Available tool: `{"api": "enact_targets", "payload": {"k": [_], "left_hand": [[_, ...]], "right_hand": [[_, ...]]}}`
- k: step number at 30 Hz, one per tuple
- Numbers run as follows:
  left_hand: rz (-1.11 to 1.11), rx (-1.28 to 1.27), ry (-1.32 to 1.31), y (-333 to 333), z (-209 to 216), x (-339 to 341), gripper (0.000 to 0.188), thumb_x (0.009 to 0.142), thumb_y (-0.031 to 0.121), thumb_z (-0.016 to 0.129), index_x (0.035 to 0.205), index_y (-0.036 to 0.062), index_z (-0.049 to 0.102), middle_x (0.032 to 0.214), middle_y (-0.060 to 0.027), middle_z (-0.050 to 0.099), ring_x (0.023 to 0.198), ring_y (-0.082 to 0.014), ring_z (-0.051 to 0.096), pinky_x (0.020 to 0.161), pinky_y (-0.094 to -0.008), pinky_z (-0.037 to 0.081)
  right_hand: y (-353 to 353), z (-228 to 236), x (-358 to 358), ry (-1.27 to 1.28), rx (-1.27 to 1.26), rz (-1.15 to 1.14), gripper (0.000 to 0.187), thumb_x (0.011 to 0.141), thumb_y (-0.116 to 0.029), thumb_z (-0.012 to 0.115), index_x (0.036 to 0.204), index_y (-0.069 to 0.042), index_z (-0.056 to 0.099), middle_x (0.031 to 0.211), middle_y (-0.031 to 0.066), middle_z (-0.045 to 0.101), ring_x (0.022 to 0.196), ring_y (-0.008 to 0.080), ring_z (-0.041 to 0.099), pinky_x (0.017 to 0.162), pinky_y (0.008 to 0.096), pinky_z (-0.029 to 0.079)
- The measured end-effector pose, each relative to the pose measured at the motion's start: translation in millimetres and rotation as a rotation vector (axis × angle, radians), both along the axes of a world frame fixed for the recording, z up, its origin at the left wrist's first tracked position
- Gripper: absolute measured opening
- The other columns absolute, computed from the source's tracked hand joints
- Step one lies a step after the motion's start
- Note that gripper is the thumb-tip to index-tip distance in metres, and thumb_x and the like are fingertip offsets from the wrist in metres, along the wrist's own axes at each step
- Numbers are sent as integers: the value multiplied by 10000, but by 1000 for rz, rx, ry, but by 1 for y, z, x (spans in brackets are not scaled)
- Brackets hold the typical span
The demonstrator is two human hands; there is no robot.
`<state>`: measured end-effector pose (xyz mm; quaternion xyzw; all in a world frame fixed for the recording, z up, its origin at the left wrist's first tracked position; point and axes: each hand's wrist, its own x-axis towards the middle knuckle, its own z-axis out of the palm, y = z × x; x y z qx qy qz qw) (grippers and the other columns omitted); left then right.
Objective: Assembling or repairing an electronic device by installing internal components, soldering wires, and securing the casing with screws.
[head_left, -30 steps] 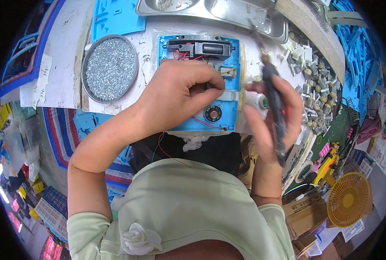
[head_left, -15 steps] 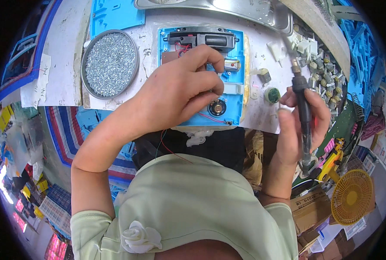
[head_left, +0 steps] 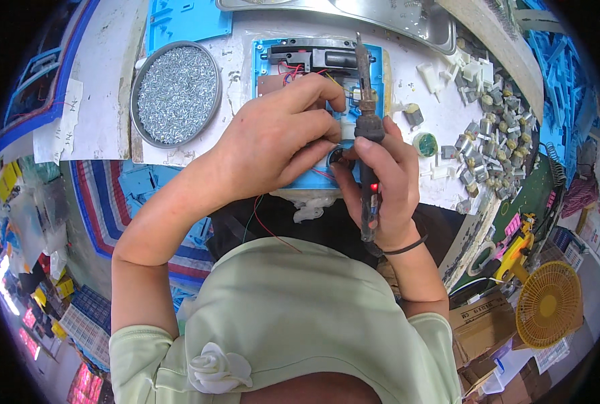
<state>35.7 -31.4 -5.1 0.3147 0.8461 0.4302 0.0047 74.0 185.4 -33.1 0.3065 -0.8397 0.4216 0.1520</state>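
Observation:
In my right hand [head_left: 393,182] is a soldering iron [head_left: 369,126], with a dark handle and a small red light. Its metal tip points away from me, over the right side of a blue plastic housing [head_left: 379,67]. A long black module [head_left: 313,59] and thin red wires sit inside the housing. My left hand [head_left: 273,131] is pinched over the housing's middle; whatever lies between its fingertips is hidden. Right-hand fingers reach beside a round black part [head_left: 336,157] close to the left fingertips, partly covering it.
A round bowl [head_left: 135,108] of small metal pins stands at left. Several small metal motors [head_left: 475,158] and white plastic parts [head_left: 429,77] lie at right, near a small green-filled jar [head_left: 425,144]. A metal tray [head_left: 441,35] is at the back; a yellow fan [head_left: 548,306] stands lower right.
My right hand has brought the soldering iron leftward from beside the motors to the housing. My left hand stays pinched over the housing.

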Motion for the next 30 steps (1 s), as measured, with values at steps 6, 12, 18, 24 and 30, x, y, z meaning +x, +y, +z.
{"api": "enact_targets", "payload": {"k": [6,12,18,24,30], "left_hand": [[-32,-32,7,3,-3,0,185,778,6,760,924,41,651,1153,-111,605,908,-278,655,780,-361,550],[-60,-66,42,2,-2,-4,184,774,8,764,904,51,641,1142,-102,611,868,-272,655,746,-357,548],[-82,-87,39,1,0,-6,199,766,-4,759,914,54,640,1149,-108,612,869,-284,652,744,-364,544],[-110,-110,45,1,2,-8,211,766,0,760,928,57,637,1153,-104,612,880,-291,659,741,-375,548],[-115,-124,62,2,2,-9,211,771,9,763,925,53,625,1155,-94,611,873,-292,668,724,-386,554]], "right_hand": [[22,20,-1,-31,-72,-122,541,786,-114,849,1236,-29,563,1070,136,650,994,265,628,1072,513,458],[84,34,-5,-369,-545,-101,290,872,-210,747,1021,2,618,888,97,627,812,202,584,994,489,437],[77,39,-20,-518,-459,103,192,792,-144,744,894,-11,650,683,11,544,633,150,469,911,433,416],[72,34,-35,-530,-414,220,173,757,-105,737,877,-1,668,643,-1,511,597,151,405,773,359,388],[69,36,-40,-515,-365,265,167,747,-91,731,873,0,668,615,-4,491,597,157,377,686,337,343]]}}
